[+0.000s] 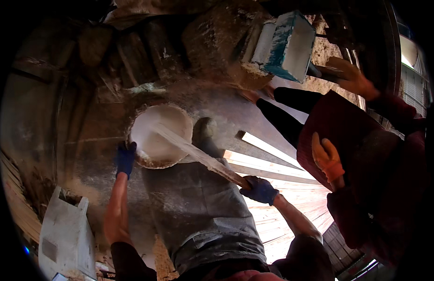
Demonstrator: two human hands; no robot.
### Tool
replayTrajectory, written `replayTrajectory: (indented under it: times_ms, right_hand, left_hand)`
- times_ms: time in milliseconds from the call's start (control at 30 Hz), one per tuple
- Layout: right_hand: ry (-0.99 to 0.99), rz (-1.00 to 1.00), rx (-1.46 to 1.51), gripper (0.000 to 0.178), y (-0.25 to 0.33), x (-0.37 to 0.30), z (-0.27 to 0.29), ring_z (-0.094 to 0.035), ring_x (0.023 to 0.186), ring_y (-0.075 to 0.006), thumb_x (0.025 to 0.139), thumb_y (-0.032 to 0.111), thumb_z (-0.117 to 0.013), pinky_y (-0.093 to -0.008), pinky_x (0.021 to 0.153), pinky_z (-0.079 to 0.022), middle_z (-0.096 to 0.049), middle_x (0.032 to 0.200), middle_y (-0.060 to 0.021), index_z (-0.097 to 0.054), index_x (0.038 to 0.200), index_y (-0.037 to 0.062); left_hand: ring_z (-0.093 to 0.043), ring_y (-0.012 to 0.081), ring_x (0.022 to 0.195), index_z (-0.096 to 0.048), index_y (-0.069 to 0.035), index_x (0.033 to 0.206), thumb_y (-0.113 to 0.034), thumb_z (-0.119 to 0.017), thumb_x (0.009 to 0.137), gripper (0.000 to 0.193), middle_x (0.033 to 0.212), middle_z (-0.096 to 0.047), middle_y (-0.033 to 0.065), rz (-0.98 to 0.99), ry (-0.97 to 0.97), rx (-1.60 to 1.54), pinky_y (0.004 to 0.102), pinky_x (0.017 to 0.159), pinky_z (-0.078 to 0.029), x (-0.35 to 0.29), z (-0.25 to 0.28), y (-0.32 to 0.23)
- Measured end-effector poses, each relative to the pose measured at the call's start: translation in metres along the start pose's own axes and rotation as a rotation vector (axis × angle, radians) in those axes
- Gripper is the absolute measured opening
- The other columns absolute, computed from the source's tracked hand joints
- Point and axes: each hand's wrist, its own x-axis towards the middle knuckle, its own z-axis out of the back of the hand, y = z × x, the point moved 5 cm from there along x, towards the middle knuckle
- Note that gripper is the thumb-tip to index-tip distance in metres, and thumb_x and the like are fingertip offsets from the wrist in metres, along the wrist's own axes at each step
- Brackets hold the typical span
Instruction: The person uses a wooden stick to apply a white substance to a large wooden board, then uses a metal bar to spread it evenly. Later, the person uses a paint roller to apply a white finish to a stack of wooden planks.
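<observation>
Toward nine o'clock from the middle of the view stands a round, white-crusted bucket (pixel 151 163) with pale contents, the blue-gloved left hand (pixel 125 159) against its rim at eight o'clock, though whether those fingers close on it I cannot tell. A coated wooden stick (pixel 203 158) slants from the bucket toward four o'clock, its upper end wrapped firmly by the blue-gloved right hand (pixel 259 191). Toward one o'clock, a co-worker's orange-gloved hand (pixel 353 78) is at the handle of a teal-sided box (pixel 291 51).
</observation>
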Motion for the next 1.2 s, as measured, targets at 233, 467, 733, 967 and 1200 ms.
replayTrajectory:
  times_ms: [233,467,733,967,1200]
  right_hand:
    - [0.025,-0.004,-0.065,0.044,-0.008,-0.017,0.034,-0.064,0.092,-0.0396,0.089,0.038,-0.054,-0.0489,0.08,-0.05,-0.066,0.102,-0.0202,-0.048,0.124,0.0115]
    - [-0.251,0.212,-0.041,0.038,-0.013,-0.076,0.017,-0.066,0.076,-0.0388,0.087,0.035,-0.058,-0.0502,0.066,-0.051,-0.067,0.087,-0.0189,-0.056,0.115,0.0093]
    - [-0.156,0.298,-0.087,0.034,0.023,-0.143,0.025,-0.064,0.078,-0.0387,0.085,0.034,-0.058,-0.0482,0.068,-0.051,-0.066,0.085,-0.0185,-0.056,0.105,0.0063]
    - [-0.028,0.477,-0.037,0.051,0.059,-0.174,0.074,-0.063,0.095,-0.0397,0.085,0.034,-0.06,-0.0471,0.081,-0.05,-0.066,0.103,-0.0221,-0.053,0.128,0.0074]
    - [0.018,0.653,-0.168,0.045,0.034,-0.187,0.179,-0.065,0.09,-0.0378,0.084,0.028,-0.058,-0.0454,0.079,-0.052,-0.067,0.097,-0.0204,-0.054,0.124,0.0072]
  left_hand:
    - [-0.059,0.0433,0.106,-0.054,0.002,0.118,-0.034,-0.061,0.087,0.049,0.113,-0.061,0.0282,0.015,-0.029,0.032,0.0464,0.086,-0.048,-0.042,-0.014,-0.076]
    - [-0.062,0.0432,0.098,-0.052,-0.001,0.117,-0.033,-0.068,0.075,0.055,0.102,-0.064,0.0281,0.078,-0.065,0.105,0.0493,0.084,-0.048,-0.094,0.013,-0.131]
    - [-0.066,0.03,0.091,-0.059,0.004,0.109,-0.02,-0.071,0.072,0.045,0.1,-0.068,0.0198,0.025,-0.114,-0.182,0.0388,0.08,-0.049,-0.173,0.104,-0.133]
    - [-0.06,0.0186,0.068,-0.062,0.001,0.093,-0.016,-0.075,0.073,0.03,0.083,-0.065,0.0083,0.149,-0.134,-0.175,0.0333,0.063,-0.048,-0.253,0.194,-0.216]
    - [-0.052,0.0132,0.051,-0.059,-0.003,0.09,-0.017,-0.075,0.073,0.027,0.071,-0.06,0.0054,0.299,-0.283,-0.168,0.0288,0.04,-0.04,-0.312,0.215,-0.35]
